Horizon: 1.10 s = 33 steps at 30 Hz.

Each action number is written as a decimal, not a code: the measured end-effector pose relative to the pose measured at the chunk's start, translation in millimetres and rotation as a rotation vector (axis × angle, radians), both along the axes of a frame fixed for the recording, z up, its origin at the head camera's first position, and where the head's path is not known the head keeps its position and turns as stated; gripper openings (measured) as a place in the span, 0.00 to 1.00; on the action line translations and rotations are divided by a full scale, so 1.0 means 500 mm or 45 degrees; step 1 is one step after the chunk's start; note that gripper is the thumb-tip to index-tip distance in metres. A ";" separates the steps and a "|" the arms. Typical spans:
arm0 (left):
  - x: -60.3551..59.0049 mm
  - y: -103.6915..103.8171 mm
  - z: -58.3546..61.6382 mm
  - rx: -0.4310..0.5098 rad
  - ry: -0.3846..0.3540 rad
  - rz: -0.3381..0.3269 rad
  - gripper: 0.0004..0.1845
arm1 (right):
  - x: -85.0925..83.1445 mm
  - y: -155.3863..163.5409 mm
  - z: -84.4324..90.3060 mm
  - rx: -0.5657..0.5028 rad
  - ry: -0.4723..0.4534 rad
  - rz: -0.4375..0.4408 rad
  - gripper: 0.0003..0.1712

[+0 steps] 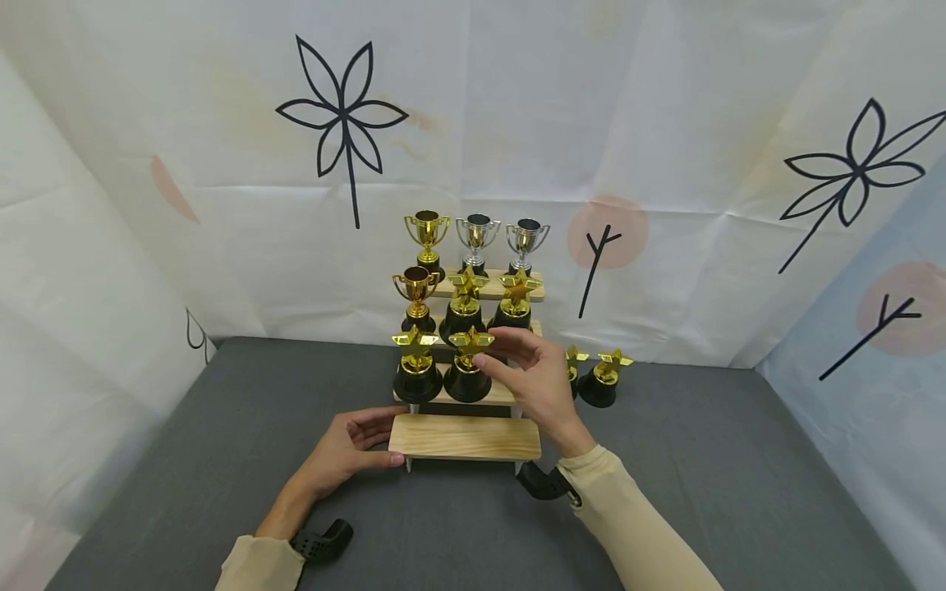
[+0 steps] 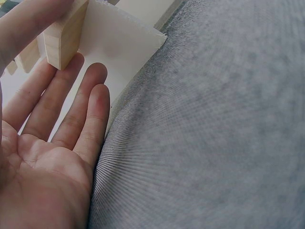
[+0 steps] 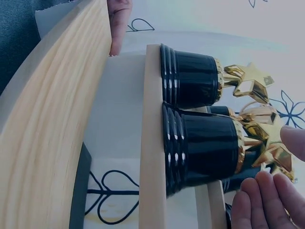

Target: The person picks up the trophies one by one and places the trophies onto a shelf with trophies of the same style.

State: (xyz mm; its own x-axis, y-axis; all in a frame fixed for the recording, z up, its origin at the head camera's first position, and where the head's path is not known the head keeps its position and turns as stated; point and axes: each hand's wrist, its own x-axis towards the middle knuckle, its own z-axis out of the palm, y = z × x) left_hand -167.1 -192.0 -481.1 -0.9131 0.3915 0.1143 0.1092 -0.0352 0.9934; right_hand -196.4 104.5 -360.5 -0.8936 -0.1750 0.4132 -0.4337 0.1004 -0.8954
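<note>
A stepped wooden stand (image 1: 464,437) is seen on the grey tabletop (image 1: 222,427), close to its far edge and roughly midway between the left and right edges. The left end of the stand's lowest step is held by the left hand (image 1: 347,450), its thumb laid on top and its fingers (image 2: 90,107) stretched nearly straight beneath the board. The gold star of a black-based star trophy (image 1: 469,365), standing on the second step, is touched by the right hand (image 1: 535,379); thumb and fingertips (image 3: 259,193) are brought close around the star, but whether it is actually pinched cannot be told. A second star trophy (image 1: 416,365) is placed just beside it to the left. Higher steps are occupied by more star trophies, gold cups and two silver cups (image 1: 502,238). Two further star trophies (image 1: 602,379) are set on the tabletop right of the stand. No brand, label or readable writing is shown; only flower drawings (image 1: 343,115) are printed on the white backdrop.
</note>
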 end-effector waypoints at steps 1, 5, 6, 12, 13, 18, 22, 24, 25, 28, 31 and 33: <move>0.000 0.000 0.000 0.000 0.001 -0.001 0.39 | 0.003 0.004 0.001 -0.002 0.007 -0.006 0.24; 0.001 -0.001 -0.001 0.000 0.008 -0.006 0.39 | 0.011 0.021 -0.001 -0.011 0.024 -0.029 0.23; 0.001 -0.001 -0.001 0.000 0.009 -0.005 0.39 | 0.013 0.025 -0.001 -0.016 0.022 -0.034 0.23; 0.001 -0.003 -0.002 -0.008 0.014 0.003 0.39 | 0.023 0.055 -0.005 -0.023 -0.002 -0.060 0.23; 0.001 -0.003 -0.003 -0.010 0.017 0.004 0.39 | 0.025 0.060 -0.006 -0.016 -0.002 -0.068 0.23; 0.001 -0.002 -0.004 -0.013 0.024 0.005 0.39 | 0.038 0.091 -0.010 -0.023 -0.007 -0.116 0.23; 0.001 0.000 -0.003 -0.014 0.022 0.005 0.39 | 0.043 0.121 -0.013 -0.044 0.017 -0.179 0.22; 0.001 0.000 -0.002 -0.014 0.023 0.007 0.39 | 0.044 0.136 -0.015 -0.043 0.023 -0.214 0.21; 0.001 0.001 -0.002 -0.014 0.025 0.007 0.39 | 0.044 0.143 -0.016 -0.041 0.024 -0.228 0.21; 0.001 0.001 -0.001 -0.014 0.028 0.007 0.38 | 0.047 0.165 -0.020 -0.039 -0.001 -0.267 0.21; 0.000 0.000 -0.002 -0.016 0.030 0.006 0.38 | 0.050 0.186 -0.025 -0.033 -0.024 -0.297 0.22; -0.001 0.000 -0.002 -0.017 0.031 0.004 0.38 | 0.051 0.199 -0.028 -0.048 -0.037 -0.305 0.22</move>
State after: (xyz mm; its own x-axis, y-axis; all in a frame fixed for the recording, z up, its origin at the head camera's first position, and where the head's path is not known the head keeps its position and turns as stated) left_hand -167.6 -192.1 -482.2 -0.9114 0.3902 0.1310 0.1331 -0.0217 0.9909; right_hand -170.8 204.3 -374.7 -0.9193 0.0585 0.3891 -0.3757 0.1635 -0.9122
